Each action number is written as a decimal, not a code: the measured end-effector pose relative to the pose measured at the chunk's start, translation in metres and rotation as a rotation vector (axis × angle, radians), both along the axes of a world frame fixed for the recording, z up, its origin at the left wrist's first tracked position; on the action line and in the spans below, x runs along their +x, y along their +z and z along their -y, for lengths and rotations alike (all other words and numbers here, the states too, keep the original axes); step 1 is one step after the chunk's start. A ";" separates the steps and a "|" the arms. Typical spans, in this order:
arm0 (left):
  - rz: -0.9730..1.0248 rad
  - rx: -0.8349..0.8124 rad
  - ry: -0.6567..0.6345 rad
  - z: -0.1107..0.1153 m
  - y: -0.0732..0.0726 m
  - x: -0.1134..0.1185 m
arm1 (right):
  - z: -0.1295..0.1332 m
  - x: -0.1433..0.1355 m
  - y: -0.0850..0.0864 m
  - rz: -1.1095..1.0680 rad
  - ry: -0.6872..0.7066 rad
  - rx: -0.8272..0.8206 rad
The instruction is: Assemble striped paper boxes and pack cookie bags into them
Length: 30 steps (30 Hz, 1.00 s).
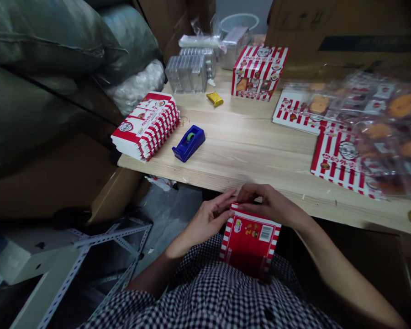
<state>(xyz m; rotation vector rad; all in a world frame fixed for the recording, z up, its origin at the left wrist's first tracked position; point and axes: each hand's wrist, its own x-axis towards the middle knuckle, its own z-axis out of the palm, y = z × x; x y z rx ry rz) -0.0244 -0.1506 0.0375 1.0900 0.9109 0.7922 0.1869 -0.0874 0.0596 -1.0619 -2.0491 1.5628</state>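
A red cardboard box with red-and-white striped edges and a barcode stands upright against my lap, below the table's front edge. My left hand grips its upper left corner, thumb on the near face and fingers reaching behind the top. Bent over the top edge, my right hand holds the box there, its fingertips close to those of my left hand. The fingers partly cover the top, so I cannot see whether the flap is closed.
On the wooden table are a blue tape dispenser, a stack of flat striped cartons, a yellow packet, an assembled striped box and clear plastic trays. Bagged toy food covers the right side. Metal framing stands lower left.
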 end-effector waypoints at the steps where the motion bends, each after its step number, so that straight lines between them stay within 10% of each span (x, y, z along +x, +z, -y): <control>1: 0.021 -0.001 0.003 0.001 0.000 0.000 | -0.001 0.000 0.000 -0.010 0.015 -0.021; 30: 0.063 -0.129 0.077 0.007 0.007 0.009 | 0.005 0.000 0.001 0.006 0.000 -0.158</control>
